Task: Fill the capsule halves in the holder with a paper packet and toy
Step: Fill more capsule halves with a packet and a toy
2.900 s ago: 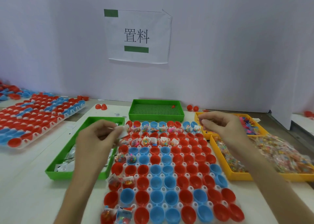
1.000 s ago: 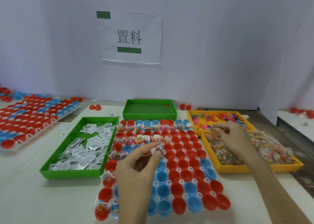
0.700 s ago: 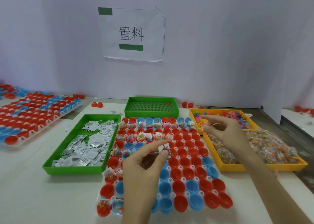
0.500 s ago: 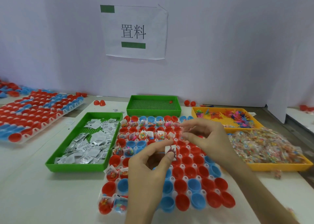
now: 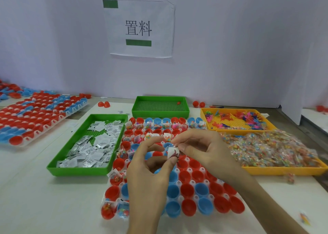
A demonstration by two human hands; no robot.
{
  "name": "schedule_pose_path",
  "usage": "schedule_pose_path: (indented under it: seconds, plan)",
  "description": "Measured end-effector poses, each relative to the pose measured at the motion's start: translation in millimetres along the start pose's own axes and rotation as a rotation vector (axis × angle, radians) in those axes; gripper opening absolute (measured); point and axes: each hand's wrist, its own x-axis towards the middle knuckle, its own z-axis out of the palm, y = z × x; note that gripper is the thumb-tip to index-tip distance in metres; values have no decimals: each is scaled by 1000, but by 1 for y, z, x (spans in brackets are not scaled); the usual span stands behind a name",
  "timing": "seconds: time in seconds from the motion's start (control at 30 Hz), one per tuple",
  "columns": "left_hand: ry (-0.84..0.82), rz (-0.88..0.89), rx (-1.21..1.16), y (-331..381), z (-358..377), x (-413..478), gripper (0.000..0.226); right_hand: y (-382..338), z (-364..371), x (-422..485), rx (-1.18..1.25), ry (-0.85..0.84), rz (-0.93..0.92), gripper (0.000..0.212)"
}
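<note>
A clear holder [image 5: 193, 197] of red and blue capsule halves lies in front of me; the back rows and the left column hold packets and toys. Above its middle my left hand [image 5: 150, 173] pinches a small white paper packet [image 5: 170, 151] together with a dark red toy [image 5: 176, 153]. My right hand [image 5: 200, 149] meets it from the right, fingertips pinched on the same packet. A green tray [image 5: 58, 166] of white paper packets sits left of the holder. Two yellow trays lie on the right, the near one [image 5: 276, 170] with bagged toys, the far one [image 5: 204, 116] with loose coloured toys.
An empty green tray [image 5: 160, 99] stands behind the holder. Another holder [image 5: 35, 116] of red and blue halves lies at the far left. Loose red halves [image 5: 103, 104] rest near the white wall. A stray toy bag [image 5: 289, 177] lies on the table beside the near yellow tray.
My right hand left the yellow trays and came left over the holder to meet my left hand. My left hand kept the packet and toy pinched, rising slightly.
</note>
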Motion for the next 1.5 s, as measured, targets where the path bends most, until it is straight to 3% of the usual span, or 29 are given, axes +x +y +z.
schedule_pose_path:
  seconds: [0.4,0.57,0.7,0.9,1.17,1.5]
  plan:
    - [-109,97,104,6,-8,4,28,-1,-11,-1,89,-181,73,19]
    - [-71,118,103,11,-10,1,31,-1,-30,2,48,-51,107,20]
    - [85,139,68,17,-28,7,28,9,-57,21,-204,169,199,21]
    - [175,164,75,26,-44,8,28,43,-53,52,-562,97,268,14]
    - [194,157,75,26,-47,11,32,68,-43,63,-662,103,247,25]
    - [205,175,91,24,-48,11,26,73,-42,73,-815,-14,259,17]
